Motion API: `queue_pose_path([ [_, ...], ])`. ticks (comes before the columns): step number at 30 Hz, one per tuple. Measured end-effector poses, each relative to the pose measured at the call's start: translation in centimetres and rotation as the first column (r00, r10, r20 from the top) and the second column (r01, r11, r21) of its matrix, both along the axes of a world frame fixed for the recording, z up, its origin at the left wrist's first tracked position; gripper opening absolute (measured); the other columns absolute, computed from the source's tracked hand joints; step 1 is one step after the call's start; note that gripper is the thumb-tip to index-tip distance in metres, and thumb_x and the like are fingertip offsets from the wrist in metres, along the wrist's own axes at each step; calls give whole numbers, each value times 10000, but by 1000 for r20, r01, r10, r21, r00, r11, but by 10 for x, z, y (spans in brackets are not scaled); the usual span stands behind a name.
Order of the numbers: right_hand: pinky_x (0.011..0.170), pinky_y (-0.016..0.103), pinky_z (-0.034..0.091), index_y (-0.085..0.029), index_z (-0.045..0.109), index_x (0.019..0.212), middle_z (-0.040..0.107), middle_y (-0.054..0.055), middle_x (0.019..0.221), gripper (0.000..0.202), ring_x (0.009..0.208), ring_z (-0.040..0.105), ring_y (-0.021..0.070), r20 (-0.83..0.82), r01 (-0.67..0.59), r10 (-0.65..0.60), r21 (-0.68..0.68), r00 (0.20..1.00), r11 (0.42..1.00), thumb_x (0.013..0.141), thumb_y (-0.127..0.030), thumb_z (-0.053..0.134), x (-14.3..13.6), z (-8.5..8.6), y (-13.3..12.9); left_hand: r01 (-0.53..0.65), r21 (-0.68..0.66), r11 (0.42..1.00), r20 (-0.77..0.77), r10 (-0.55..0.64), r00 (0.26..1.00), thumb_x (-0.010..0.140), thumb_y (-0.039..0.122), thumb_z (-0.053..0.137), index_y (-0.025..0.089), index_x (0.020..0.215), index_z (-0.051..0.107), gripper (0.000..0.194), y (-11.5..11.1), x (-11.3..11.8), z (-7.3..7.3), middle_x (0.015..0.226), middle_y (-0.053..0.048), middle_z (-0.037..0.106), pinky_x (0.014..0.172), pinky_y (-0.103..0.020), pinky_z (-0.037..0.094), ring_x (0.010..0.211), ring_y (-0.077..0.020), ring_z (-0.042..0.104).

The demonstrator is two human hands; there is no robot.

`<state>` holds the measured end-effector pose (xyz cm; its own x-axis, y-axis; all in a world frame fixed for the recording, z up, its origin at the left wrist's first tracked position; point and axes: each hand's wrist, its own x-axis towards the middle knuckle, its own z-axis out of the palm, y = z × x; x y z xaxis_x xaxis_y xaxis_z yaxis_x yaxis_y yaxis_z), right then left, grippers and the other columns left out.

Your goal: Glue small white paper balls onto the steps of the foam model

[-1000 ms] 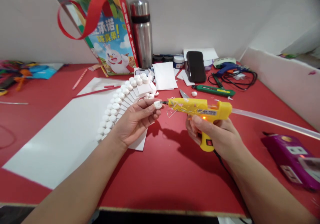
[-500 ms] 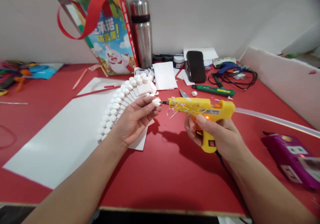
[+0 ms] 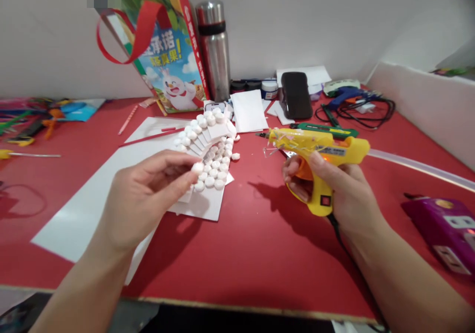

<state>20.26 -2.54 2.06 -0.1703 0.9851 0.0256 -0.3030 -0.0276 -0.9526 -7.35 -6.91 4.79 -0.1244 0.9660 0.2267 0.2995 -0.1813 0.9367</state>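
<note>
Between the thumb and fingertips of my left hand (image 3: 148,194) is a small white ball (image 3: 198,168), soft-looking, its material unclear. It is in front of a white arched model (image 3: 210,135) with stepped strips and rows of small white rounds, partly hidden by that hand. The model rests on a white board (image 3: 208,209). My right hand (image 3: 334,184) grips a yellow hot glue gun (image 3: 315,142), its nozzle pointing left and apart from the ball. Strings of dried glue cling to its barrel, and a clear glue stick (image 3: 419,165) sticks out of its back.
A white sheet (image 3: 85,214) lies on the red table at left. Behind are a gift bag (image 3: 174,66), a steel flask (image 3: 217,51), a black phone-like object (image 3: 296,95) and a green cutter (image 3: 349,132). A purple power strip (image 3: 441,229) sits at right; the gun's cord (image 3: 345,244) hangs over the front edge.
My left hand has moved left and toward me with the white ball, away from the nozzle. The glue gun has shifted slightly right and up, still in my right hand.
</note>
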Motion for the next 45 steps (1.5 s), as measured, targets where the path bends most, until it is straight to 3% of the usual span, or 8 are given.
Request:
queue_pose_path([
  [5,457,261,341,-163,728,811,678,59,755,230,509,525,101,4,-19,19,16,1000,1000,933,-353,685,-1,-1,0,83,106,991,-492,-21,870,860,152,751,246,1102,772,260,-24,-7,-26,1102,-53,715,833,-234,479,928,-182,646],
  [9,448,264,337,-162,739,793,687,59,746,243,466,522,96,17,-17,17,39,1000,999,940,-346,676,0,-4,2,176,166,970,-659,-23,752,894,144,695,203,1135,717,249,-24,-2,-41,1093,-91,710,946,-308,483,1003,-228,658],
  [13,424,254,342,-177,753,802,692,55,738,233,457,523,105,14,-10,9,68,1000,998,906,-381,709,0,-7,4,258,220,941,-797,21,604,937,127,620,143,1105,661,174,-18,0,-43,1092,-124,680,946,-375,518,1027,-247,654],
  [16,419,248,344,-182,761,795,693,55,733,231,469,532,109,15,-11,10,68,1000,998,903,-380,712,-1,-7,4,284,213,935,-836,24,548,943,124,613,127,1097,637,156,-15,0,-42,1088,-127,660,922,-390,536,1012,-246,651],
  [26,427,242,359,-179,761,794,685,52,729,233,485,547,108,26,-13,12,70,1000,997,909,-375,709,0,-6,4,307,185,934,-850,-4,526,950,110,593,133,1070,631,128,-10,-2,-44,1076,-120,633,875,-407,532,994,-251,624],
  [32,421,239,359,-174,759,790,686,62,736,236,502,560,117,28,-5,3,66,1000,998,901,-379,718,0,-7,3,303,219,928,-816,4,578,941,111,624,156,1103,642,169,-10,-7,-48,1095,-106,635,897,-397,516,1021,-244,607],
  [39,430,246,353,-173,756,778,692,59,733,247,480,537,106,29,22,-24,70,999,997,916,-368,697,0,-7,2,230,253,940,-781,58,622,922,137,675,163,1159,657,239,-19,-17,-40,1134,-107,625,926,-392,512,1061,-243,608],
  [45,430,251,348,-178,757,768,693,53,726,247,466,517,103,33,29,-31,73,999,997,908,-377,707,-1,-8,3,301,272,914,-833,67,550,912,110,667,131,1061,711,156,-15,-14,-41,970,-110,627,754,-381,473,871,-230,544],
])
